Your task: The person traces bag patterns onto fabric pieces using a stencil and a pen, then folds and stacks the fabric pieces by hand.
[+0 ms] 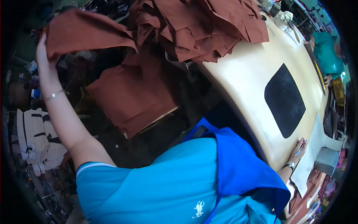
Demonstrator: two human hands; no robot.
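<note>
My left hand (43, 46) is stretched far out to the left, gripping the edge of a brown fabric piece (84, 31). That piece hangs in the air, slightly blurred, and hides most of the fingers. My right hand (298, 149) rests on the cream-coloured tabletop (238, 78) with its fingers closed round a pen (299, 151). Just beyond the right hand lies a black, angular template-like panel (285, 100), flat on the table. A pale sheet (312, 153) with a curved outline is beside the right hand.
A loose pile of brown fabric pieces (197, 26) covers one end of the table. Lower down sits another brown stack (134, 97). A grey block (328, 160) stands by the pale sheet. Across the table is another person (328, 52). Bundled white pieces (35, 130) lie at far left.
</note>
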